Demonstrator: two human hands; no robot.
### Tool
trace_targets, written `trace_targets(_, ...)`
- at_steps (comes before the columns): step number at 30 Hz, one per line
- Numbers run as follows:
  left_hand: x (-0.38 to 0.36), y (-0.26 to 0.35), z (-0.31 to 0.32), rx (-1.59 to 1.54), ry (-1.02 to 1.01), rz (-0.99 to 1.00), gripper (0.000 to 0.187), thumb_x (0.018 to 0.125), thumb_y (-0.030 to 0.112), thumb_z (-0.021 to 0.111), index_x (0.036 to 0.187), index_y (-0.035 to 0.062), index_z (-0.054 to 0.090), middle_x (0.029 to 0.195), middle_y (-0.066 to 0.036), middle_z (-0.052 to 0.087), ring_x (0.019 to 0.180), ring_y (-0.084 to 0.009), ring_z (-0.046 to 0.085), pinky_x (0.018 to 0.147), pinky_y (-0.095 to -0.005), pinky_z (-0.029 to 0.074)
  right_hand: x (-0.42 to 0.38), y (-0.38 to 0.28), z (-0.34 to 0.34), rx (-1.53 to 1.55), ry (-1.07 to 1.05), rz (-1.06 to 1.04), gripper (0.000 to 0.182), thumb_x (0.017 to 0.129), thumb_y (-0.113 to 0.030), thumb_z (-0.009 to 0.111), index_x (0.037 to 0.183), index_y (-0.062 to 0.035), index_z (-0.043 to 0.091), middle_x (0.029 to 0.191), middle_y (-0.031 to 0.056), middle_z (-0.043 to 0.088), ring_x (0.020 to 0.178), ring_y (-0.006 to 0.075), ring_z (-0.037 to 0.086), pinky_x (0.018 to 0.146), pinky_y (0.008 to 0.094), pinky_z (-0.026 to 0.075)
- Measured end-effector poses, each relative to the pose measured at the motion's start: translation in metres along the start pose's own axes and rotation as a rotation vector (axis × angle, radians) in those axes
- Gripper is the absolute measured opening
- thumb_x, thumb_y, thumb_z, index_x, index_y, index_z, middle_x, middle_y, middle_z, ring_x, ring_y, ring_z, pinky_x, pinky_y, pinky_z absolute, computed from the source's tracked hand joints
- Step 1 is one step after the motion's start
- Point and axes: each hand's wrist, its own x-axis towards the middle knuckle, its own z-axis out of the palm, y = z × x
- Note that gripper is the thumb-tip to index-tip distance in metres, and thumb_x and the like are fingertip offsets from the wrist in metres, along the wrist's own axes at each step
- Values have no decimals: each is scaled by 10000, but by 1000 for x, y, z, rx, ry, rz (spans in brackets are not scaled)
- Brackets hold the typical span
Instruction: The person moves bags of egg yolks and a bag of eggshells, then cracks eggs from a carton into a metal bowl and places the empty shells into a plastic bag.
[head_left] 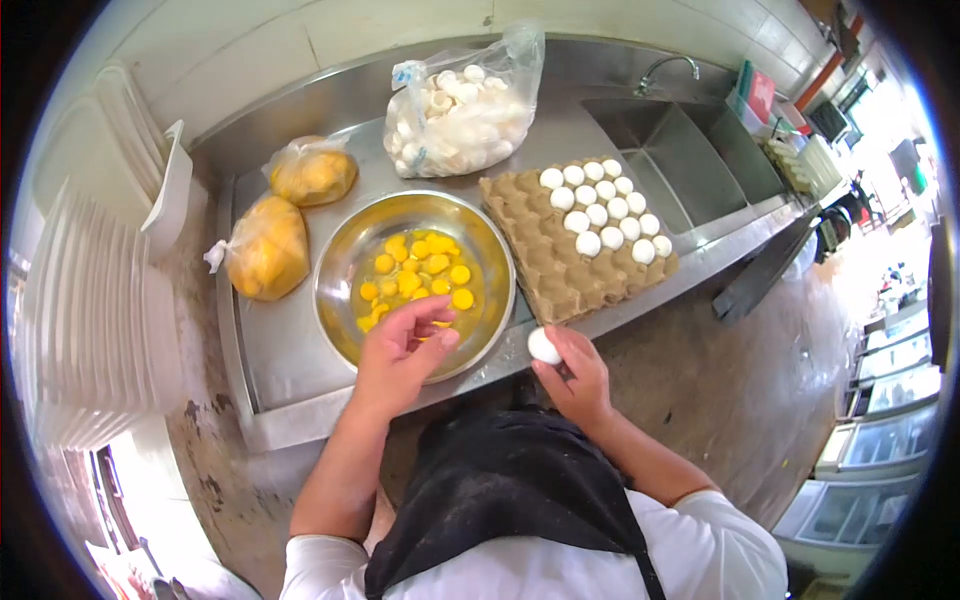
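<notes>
Left hand (398, 355) open, right hand (580, 382) curled

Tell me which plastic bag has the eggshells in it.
The big clear bag, nearest the sink; the front small bag and the rear small bag hold something yellow.

Eighteen white oval eggs (597, 214) in the topmost brown moulded-cardboard tray (527, 243), plus one loose white egg (544, 346). One round, shiny metal bowl (335, 235); many round, bright-yellow yolks (462, 299), too crowded to count exactly. Two clear plastic bags of yellow contents (268, 252), one clear plastic bag of white eggshells (462, 135), two rectangular grey metal basins (688, 152), one curved silver tap (672, 63).
</notes>
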Motion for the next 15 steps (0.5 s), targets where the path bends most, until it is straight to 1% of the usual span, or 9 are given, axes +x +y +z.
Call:
trace_targets(1,-3,-4,-5,-30,32,-19,407,873,125,684,1250,25,568,1107,-64,642,940,-114,596,802,-254,481,-8,12,1,-115,2,-108,424,838,-91,704,1246,-46,598,1106,152,630,901,231,640,753,315,526)
trace_targets(2,-7,-8,-10,-58,60,-42,396,885,110,661,1254,10,558,1112,-75,640,937,-125,599,796,-258,483,-17,21,3,-112,-7,-103,424,838,-91,704,1246,-46,598,1106,152,630,901,231,640,753,315,526)
trace_targets(4,-14,-13,-18,-92,87,-107,392,891,124,654,1251,7,556,1115,-77,641,924,-129,604,782,-258,482,-27,30,6,-119,-8,-5,399,812,-107,723,1199,-68,634,1102,166,633,968,317,641,798,367,527)
trace_targets(5,-16,-15,-19,-123,110,-162,389,896,139,647,1249,4,554,1117,-79,642,912,-132,608,767,-257,481,-30,34,6,-115,-5,1,399,812,-107,723,1199,-68,634,1102,166,633,968,317,641,798,367,527)
trace_targets(9,-15,-19,-13,-100,88,-221,377,904,158,636,1244,15,557,1117,-83,644,893,-132,613,748,-256,477,-35,47,12,-207,-13,33,389,792,-122,737,1168,-82,648,1110,156,639,990,325,633,832,376,515)
trace_targets(11,-11,-19,1,-169,42,-251,404,877,132,694,1239,10,564,1064,-68,647,907,-111,597,825,-254,479,-32,49,12,-234,-48,45,391,795,-131,734,1172,-84,644,1120,146,638,998,321,629,845,377,511)
trace_targets(12,-10,-21,5,-163,56,-254,404,877,132,694,1239,10,564,1064,-68,647,907,-111,597,825,-254,479,-29,43,12,-221,-55,42,391,795,-131,734,1172,-84,644,1120,146,638,998,321,629,845,377,511)
trace_targets(14,-5,-25,11,-53,-34,-135,404,870,150,708,1228,15,579,1058,-53,643,882,-91,583,799,-243,479,-21,32,10,-193,-4,40,384,804,-141,727,1174,-79,643,1115,147,640,1003,324,626,848,381,512)
trace_targets(15,-4,-22,14,-26,-41,-135,404,865,157,716,1225,23,590,1049,-43,639,870,-74,567,788,-234,477,-21,30,9,-186,-10,19,390,810,-142,719,1185,-71,638,1121,148,639,1008,324,626,852,383,512)
